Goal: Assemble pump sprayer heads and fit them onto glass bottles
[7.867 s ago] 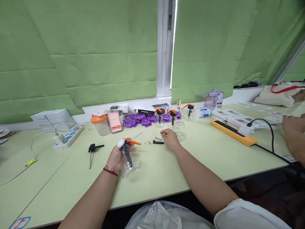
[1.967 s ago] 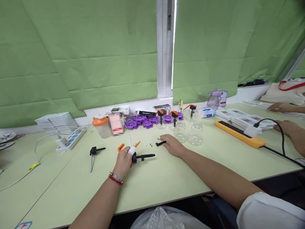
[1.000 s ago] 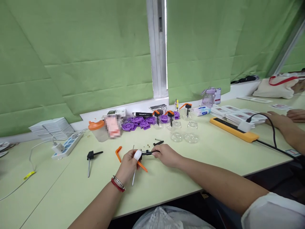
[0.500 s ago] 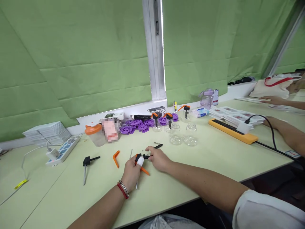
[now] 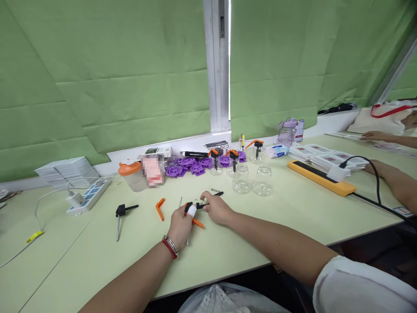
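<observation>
My left hand (image 5: 181,224), its thumb tip wrapped in white, is closed around a black sprayer head (image 5: 189,205) with an orange lever (image 5: 197,223) sticking out below. A thin metal rod shows above and below that hand. My right hand (image 5: 216,208) pinches the black stem (image 5: 202,205) joined to the head. Just beyond the right hand lie a spring (image 5: 215,190) and a black tube (image 5: 219,194), partly hidden by the fingers. To the left rest a loose orange lever (image 5: 160,209) and another black sprayer head (image 5: 120,210) with a grey tube.
Clear glass bottles (image 5: 261,182) stand at the back, several with black and orange sprayers. Purple plastic parts (image 5: 187,163) lie behind. An orange-lidded cup (image 5: 130,174), white power strip (image 5: 91,198) and yellow power strip (image 5: 321,178) flank them. A co-worker's arm (image 5: 392,180) reaches in at right.
The view has shifted slightly, so things sit a little higher and farther right. Both hands keep the same grip on the sprayer.
</observation>
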Motion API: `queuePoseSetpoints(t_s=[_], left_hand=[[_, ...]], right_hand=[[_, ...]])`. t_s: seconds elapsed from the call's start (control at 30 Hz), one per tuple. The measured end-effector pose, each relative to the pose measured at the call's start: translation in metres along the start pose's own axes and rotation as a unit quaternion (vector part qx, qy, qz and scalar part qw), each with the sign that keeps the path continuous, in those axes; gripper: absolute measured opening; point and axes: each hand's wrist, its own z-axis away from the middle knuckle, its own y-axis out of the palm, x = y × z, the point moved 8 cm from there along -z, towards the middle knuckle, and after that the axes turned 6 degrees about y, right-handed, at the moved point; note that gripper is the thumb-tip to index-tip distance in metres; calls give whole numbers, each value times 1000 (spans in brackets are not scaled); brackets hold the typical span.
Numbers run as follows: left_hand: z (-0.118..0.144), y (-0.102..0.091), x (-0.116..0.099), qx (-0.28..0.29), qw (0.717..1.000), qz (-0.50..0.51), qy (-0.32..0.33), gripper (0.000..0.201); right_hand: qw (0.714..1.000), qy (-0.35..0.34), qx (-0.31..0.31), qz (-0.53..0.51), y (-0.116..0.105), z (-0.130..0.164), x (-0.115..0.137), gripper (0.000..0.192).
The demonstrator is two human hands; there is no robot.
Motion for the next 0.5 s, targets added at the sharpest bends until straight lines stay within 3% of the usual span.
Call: queuePoseSetpoints(t_s=[0.5], left_hand=[[-1, -5, 2, -45, 998, 29, -26, 43]], right_hand=[[1000, 3, 23, -6, 8, -12, -2, 23]])
